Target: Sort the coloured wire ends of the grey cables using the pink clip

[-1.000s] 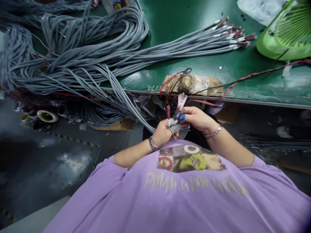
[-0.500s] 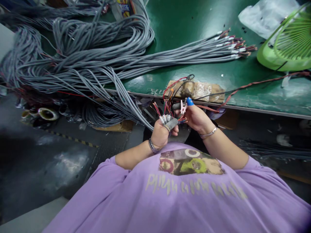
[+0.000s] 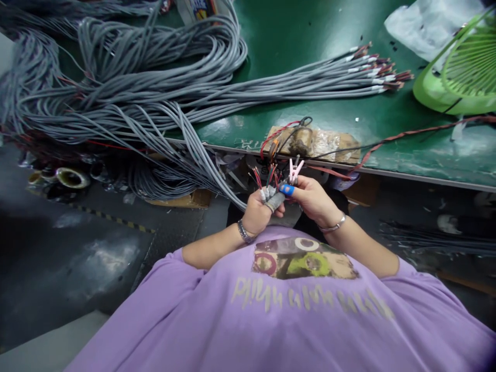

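Observation:
Several grey cables [image 3: 228,191] run down from the bench into my left hand [image 3: 256,214], which is closed around their ends. Thin red, green and dark wires [image 3: 257,178] fan out above it. Grey wrapping covers my left thumb. My right hand [image 3: 315,199], with blue tape on the thumb, is closed beside the wires, its thumb tip at the grey-wrapped thumb. What its fingers pinch is too small to make out. A pink clip [image 3: 295,170] stands just above the right fingers, below the bench edge.
Large grey cable coils [image 3: 163,57] cover the left of the green bench [image 3: 310,31]. Along its front edge lies a cardboard piece [image 3: 349,144] with a brown lump. A green fan [image 3: 457,72] and a plastic bag [image 3: 426,26] are at the right. More cables hang below.
My right hand has moved down and left, its blue-taped thumb now beside my left thumb. The pink clip shows more fully above the fingers. My left hand has hardly moved.

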### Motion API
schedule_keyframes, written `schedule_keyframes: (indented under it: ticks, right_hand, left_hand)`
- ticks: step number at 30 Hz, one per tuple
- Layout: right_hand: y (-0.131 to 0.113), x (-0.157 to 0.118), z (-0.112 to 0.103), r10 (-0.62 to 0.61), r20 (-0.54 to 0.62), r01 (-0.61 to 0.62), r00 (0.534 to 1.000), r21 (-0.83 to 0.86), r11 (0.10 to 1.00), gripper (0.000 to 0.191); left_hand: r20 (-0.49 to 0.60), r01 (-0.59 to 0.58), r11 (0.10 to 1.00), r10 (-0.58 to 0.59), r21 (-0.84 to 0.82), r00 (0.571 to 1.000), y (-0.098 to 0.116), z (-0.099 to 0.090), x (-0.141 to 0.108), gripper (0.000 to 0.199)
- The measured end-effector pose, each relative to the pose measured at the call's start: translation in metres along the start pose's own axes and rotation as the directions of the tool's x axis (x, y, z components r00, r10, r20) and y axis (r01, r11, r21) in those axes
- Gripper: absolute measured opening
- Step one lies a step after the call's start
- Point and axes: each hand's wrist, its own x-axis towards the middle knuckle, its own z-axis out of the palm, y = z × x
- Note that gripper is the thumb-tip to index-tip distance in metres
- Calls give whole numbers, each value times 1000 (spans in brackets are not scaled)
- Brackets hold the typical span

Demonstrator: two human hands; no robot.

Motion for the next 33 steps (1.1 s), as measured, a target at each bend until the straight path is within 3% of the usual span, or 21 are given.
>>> schedule_keyframes:
  ticks: [3, 10, 18, 25, 33]
  right_hand:
    - [3, 0, 2, -1, 15, 1, 1000, 5, 1000, 35]
    - [6, -4, 6, -12, -37, 15, 999, 80, 997, 34]
    - [12, 11, -20, 126, 53, -137, 991, 364, 921, 48]
    - [4, 31, -7, 68, -36, -53, 997, 318, 946, 61]
    - [-2, 32, 2, 63, -120, -9, 991, 409, 912, 50]
  left_hand:
    - [18, 10, 1000, -10, 13, 1000, 0, -1, -2, 41]
    - [-92, 10, 998, -17, -68, 996, 7, 2, -2, 42]
    - [-64, 42, 990, -51, -136, 997, 14, 7, -7, 41]
    - [-13, 50, 991, -52, -126, 999, 14, 16, 0, 41]
    - [-24, 68, 992, -71, -108, 997, 13, 19, 4, 42]
